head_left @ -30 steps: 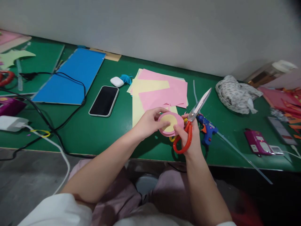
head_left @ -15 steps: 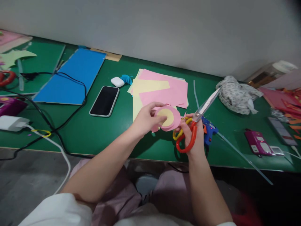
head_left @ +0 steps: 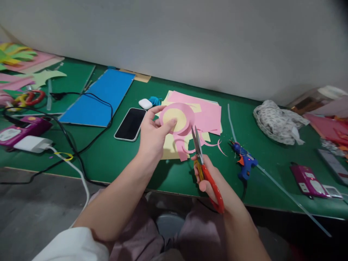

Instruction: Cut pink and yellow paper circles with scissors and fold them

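Note:
Between thumb and fingers, my left hand [head_left: 154, 130] pinches a pink paper disc [head_left: 189, 115] with a smaller yellow paper circle [head_left: 179, 115] on top of it. My right hand [head_left: 210, 174] grips scissors [head_left: 204, 167] with red and yellow handles. Their blades stand slightly apart and point up, close to the disc's lower right edge. Thin curled pink paper offcuts [head_left: 221, 148] lie below and right of the disc. Behind it rests a stack of pink and yellow paper sheets [head_left: 208, 114], partly hidden by the disc.
A blue glue gun [head_left: 246, 161] with a long glue stick lies to the right, near a magenta power strip [head_left: 308, 181] and a patterned cloth bundle [head_left: 277, 121]. On the left are a phone [head_left: 131, 124], a blue board [head_left: 99, 99] and tangled cables [head_left: 73, 154].
My right hand has turned the scissors from pointing up and right to upright, bringing the blades near the disc. My left hand has moved left and raised the paper. The view has shifted slightly.

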The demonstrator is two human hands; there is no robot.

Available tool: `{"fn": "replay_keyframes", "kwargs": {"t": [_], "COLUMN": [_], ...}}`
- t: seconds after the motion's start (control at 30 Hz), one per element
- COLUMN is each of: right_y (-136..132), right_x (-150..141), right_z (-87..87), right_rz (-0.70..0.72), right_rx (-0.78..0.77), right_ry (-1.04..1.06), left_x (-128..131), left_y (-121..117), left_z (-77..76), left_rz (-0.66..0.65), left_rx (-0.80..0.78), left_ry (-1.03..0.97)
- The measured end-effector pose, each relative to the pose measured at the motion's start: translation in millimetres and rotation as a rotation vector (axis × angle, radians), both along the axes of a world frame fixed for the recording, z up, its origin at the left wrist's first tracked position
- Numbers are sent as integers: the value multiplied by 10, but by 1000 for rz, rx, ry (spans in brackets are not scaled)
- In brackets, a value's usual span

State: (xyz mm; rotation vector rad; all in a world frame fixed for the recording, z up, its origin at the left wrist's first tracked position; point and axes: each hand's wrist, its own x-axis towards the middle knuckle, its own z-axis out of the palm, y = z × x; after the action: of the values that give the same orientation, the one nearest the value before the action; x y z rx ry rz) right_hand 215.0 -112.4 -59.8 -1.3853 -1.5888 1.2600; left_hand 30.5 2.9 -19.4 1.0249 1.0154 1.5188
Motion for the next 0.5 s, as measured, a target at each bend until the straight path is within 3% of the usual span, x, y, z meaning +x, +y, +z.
{"fn": "replay_keyframes", "kwargs": {"t": [0.1,0.5], "right_y": [3,46], "right_x": [-6,-36], "right_z": [-34,-89], "right_rz": [5,-126], "right_rx": [-39,89], "right_ry": [12,4], "left_x": [54,267], "left_y": [-85,-313], "left_z": [26,10], "left_rz": [-16,-88], "left_rx": [12,7], "left_ry": [13,62]}}
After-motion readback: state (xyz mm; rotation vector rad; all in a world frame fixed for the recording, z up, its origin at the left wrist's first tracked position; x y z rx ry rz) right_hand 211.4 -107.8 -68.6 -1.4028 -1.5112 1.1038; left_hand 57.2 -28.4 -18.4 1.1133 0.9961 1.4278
